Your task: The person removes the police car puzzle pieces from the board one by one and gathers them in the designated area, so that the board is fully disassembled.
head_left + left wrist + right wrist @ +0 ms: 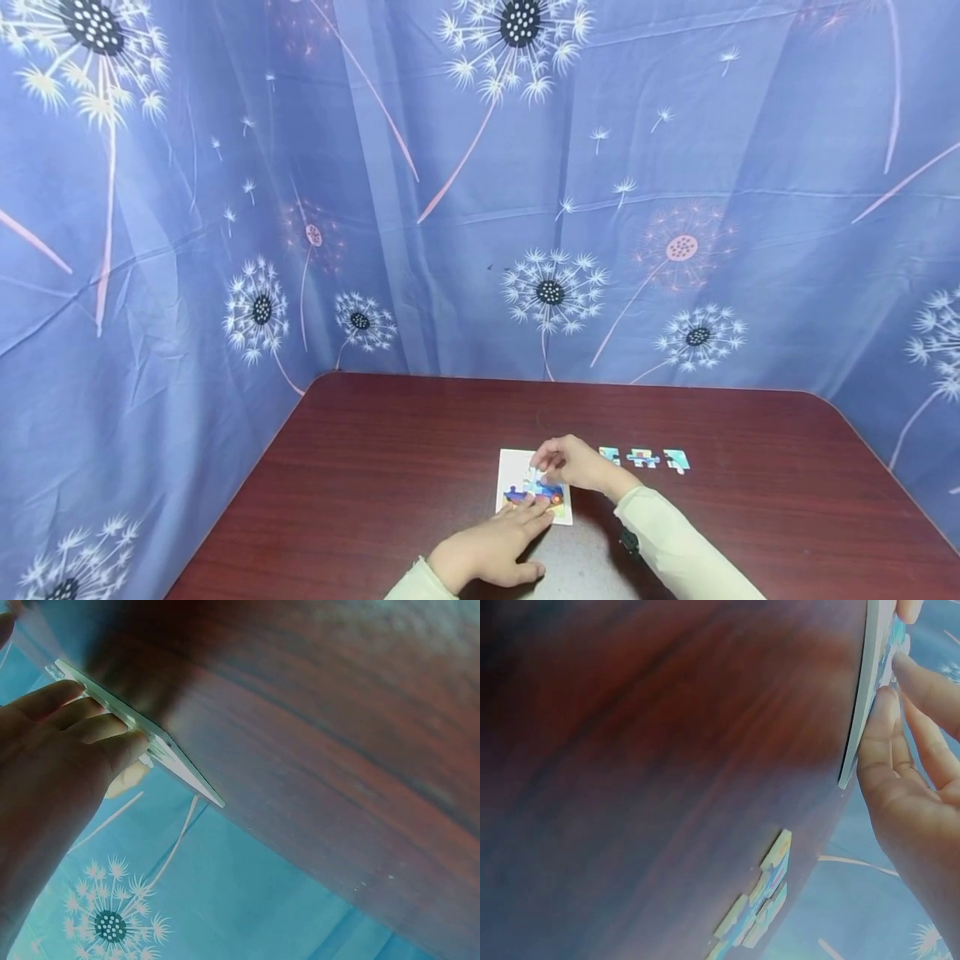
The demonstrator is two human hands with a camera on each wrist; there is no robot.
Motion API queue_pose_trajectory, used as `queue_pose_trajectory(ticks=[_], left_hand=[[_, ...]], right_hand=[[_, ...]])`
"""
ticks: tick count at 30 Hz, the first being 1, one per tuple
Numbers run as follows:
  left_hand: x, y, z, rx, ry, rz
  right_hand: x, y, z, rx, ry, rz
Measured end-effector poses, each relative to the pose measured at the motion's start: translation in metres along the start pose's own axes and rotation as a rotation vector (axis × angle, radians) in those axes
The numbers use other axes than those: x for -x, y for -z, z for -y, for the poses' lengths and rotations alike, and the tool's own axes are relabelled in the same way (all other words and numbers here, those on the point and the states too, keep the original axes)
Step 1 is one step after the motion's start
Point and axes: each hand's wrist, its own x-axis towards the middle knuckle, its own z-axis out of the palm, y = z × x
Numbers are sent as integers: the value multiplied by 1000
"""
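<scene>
Item: my left hand [497, 544], fingers extended, slightly apart, on the near part of the puzzle board [513, 461] — best pressed steady there.
Item: my right hand [574, 466], thumb and fingers pinching a pale jigsaw piece [533, 477]; best squared to its neighbours before pressing. It sits between those fingertips, beyond my left fingers.
Items: three loose jigsaw pieces [642, 458], rightward.
Backdrop: dandelion-print curtain [420, 292].

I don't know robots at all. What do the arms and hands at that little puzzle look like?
These are a person's: both the left hand and right hand are ungloved. The left sleeve and right sleeve are plain, pale cream. A small black object shows against the right sleeve's underside; what it is, I can't tell.
</scene>
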Motion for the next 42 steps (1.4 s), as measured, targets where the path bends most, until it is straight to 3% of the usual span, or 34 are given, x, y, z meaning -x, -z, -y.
queue_pose_trajectory(ticks=[12, 19, 26, 42], left_hand=[[-2, -2, 1, 11, 10, 5], [0, -1, 1, -39, -15, -16], [0, 1, -1, -39, -1, -21], [1, 0, -1, -22, -6, -25]], right_hand=[[-2, 1, -2, -113, -28, -6], [-1, 10, -4, -202, -35, -34], [5, 21, -1, -252, -40, -46], [43, 62, -12, -208, -107, -109]])
